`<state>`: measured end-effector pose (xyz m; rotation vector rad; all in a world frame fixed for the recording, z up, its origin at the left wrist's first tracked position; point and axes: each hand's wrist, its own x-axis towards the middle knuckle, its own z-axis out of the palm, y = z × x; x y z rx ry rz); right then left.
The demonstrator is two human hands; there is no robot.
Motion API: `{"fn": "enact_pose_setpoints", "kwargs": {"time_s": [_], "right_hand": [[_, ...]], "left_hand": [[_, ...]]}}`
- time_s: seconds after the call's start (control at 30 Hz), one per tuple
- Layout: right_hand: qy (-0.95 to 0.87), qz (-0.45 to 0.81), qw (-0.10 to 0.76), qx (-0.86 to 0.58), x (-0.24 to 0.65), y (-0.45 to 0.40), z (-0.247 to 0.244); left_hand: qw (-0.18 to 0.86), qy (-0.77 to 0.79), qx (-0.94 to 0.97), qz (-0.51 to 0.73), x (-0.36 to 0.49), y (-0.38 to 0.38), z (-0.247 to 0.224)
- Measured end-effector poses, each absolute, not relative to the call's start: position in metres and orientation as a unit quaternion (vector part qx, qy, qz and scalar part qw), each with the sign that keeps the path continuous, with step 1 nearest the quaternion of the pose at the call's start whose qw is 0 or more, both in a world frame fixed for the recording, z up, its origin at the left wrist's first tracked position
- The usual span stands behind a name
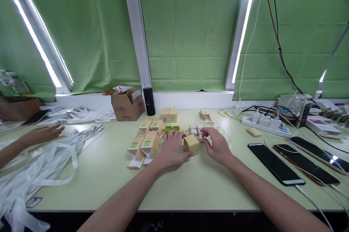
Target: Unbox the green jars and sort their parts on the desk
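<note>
A small tan cardboard box stands closed on the table in front of me. My left hand is closed around its left side, the thumb at the front and the fingers behind. Just right of the box is my right hand, fingers bent and apart, with nothing visible in it. Several tan boxes with green windows lie left of my left hand, their flaps open. Green square pieces sit beyond the fingers. Small pinkish-white pieces and clear round cups are partly hidden behind my right hand.
Two upright tan boxes and a flat open one stand farther back. Phones with cables and a power strip lie right. A co-worker's hand hovers over white straps left. A brown carton stands behind.
</note>
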<state>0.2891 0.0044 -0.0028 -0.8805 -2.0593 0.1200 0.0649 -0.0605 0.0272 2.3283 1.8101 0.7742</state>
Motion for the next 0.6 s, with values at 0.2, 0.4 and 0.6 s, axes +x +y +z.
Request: {"fn": "enact_pose_setpoints", "kwargs": {"time_s": [0.2, 0.4, 0.6], "right_hand": [[-0.820, 0.037, 0.460, -0.338, 0.288, 0.005, -0.005], [-0.795, 0.042, 0.507, -0.331, 0.285, 0.004, 0.002], [-0.777, 0.069, 0.545, -0.307, 0.281, -0.006, 0.022]], "left_hand": [[0.072, 0.592, 0.749, 0.288, 0.069, -0.060, 0.021], [0.023, 0.503, 0.772, 0.389, 0.067, -0.058, 0.014], [-0.145, 0.392, 0.762, 0.495, 0.061, -0.051, 0.014]]}}
